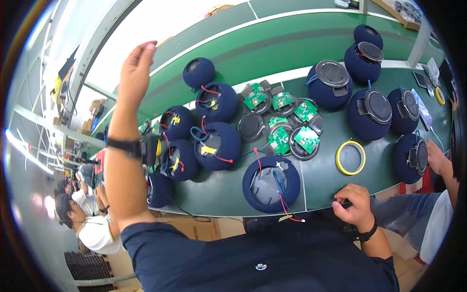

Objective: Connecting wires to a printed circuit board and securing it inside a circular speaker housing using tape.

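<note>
My left hand (135, 73) is raised high at the left, above the far side of the bench, with fingers and thumb drawn together; anything between them is too small to make out. My right hand (354, 204) hovers at the bench's near edge, loosely curled, with nothing visible in it. Between my hands, nearest my body, stands a navy fabric-covered round speaker shell (271, 185), its open side up and red and blue wires coming out. Behind it lie several round black speaker bases with green circuit boards (307, 139). A yellow tape roll (350, 157) rests beyond my right hand.
Several open navy shells (217, 146) with wires crowd the bench's left. At the right stand several shells with black round covers (374, 108). A co-worker's hand (437, 158) touches the nearest of these. A phone (422, 79) and another tape roll (440, 95) lie far right.
</note>
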`<state>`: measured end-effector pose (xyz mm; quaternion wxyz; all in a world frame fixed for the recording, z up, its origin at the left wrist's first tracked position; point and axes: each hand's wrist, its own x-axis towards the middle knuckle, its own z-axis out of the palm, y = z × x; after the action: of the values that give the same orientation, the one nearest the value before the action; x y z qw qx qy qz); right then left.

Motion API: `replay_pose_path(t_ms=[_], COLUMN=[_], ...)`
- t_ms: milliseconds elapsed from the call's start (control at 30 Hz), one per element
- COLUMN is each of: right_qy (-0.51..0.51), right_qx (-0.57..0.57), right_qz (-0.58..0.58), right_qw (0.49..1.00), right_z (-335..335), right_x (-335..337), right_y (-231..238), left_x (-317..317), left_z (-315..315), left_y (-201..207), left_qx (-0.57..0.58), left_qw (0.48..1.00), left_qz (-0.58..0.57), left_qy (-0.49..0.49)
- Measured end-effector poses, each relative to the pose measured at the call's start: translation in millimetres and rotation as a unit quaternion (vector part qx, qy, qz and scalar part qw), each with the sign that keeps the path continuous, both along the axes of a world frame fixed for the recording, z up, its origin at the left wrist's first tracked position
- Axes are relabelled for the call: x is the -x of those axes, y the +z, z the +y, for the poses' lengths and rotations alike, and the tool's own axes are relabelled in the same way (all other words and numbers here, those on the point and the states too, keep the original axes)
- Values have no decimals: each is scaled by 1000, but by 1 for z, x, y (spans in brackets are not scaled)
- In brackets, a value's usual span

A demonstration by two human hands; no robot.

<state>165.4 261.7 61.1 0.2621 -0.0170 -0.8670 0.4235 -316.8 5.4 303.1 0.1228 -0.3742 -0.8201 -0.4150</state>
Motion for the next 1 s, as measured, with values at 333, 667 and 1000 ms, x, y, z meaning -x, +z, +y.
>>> replay_pose_path(t_ms=[333, 667, 1000], right_qy=[-79, -43, -68], right_qx=[10, 15, 57], right_qz=[-49, -36, -14], right_qw=[996, 998, 996], right_z=[-15, -15, -10], right_x=[-17, -7, -17], right_y=[-2, -7, -22], left_x=[-352, -474, -403], left_z=[1, -1, -59], left_y=[-31, -64, -106], left_qx=[-229, -627, -434], left_qw=[712, 639, 580], left_qz=[84, -152, -152], left_qy=[-659, -420, -672])
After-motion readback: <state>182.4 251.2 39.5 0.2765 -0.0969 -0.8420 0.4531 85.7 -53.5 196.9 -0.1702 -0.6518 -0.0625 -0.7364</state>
